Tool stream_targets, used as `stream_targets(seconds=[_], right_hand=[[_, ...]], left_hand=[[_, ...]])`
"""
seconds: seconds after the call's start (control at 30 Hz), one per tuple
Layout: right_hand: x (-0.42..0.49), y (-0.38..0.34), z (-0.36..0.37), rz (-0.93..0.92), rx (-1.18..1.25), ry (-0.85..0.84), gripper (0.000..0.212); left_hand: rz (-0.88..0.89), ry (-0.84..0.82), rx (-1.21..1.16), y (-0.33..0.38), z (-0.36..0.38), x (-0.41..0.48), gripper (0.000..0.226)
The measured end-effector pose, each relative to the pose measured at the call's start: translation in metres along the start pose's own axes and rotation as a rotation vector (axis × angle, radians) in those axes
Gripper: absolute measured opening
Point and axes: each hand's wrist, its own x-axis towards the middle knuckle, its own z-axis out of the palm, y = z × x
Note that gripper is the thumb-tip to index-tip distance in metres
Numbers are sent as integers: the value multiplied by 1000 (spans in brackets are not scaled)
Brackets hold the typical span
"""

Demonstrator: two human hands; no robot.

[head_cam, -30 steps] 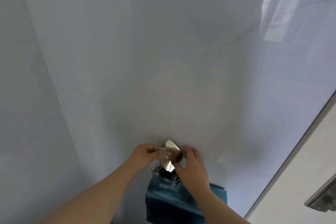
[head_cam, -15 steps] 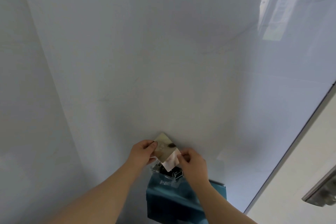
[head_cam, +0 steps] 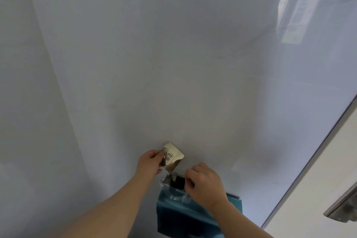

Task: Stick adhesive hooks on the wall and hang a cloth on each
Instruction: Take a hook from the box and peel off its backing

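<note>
Glossy white wall panel — background. One square gold adhesive hook, held before the wall: left hand pinches its left edge, plate jutting up-right of the fingers. Right hand — curled over clear plastic bag atop teal box; grip unclear.

Left hand, right hand: two hands. One gold hook, one teal box.

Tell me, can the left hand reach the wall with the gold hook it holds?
Probably yes. The left hand pinches the gold hook close before the wall, with nothing between them; the right hand is lower.
</note>
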Motion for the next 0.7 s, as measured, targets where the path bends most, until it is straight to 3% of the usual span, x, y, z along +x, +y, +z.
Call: stream_targets(seconds=[0.2,0.33,0.5,0.63,0.7], right_hand=[[-2,2,-1,-159,28,53,15],[-5,5,3,-270,-90,-38,9],[-4,8,10,-123,-221,-147,35],[2,6,0,-61,-141,-26,12],[5,4,-4,-5,-64,24,16]], left_hand=[[-18,-5,64,-1,2,1,10],[-44,-44,154,-2,3,-1,12],[-200,-127,57,-4,6,-7,11],[-311,-126,-107,-4,9,-7,13],[-338,-115,-159,-4,9,-5,12]])
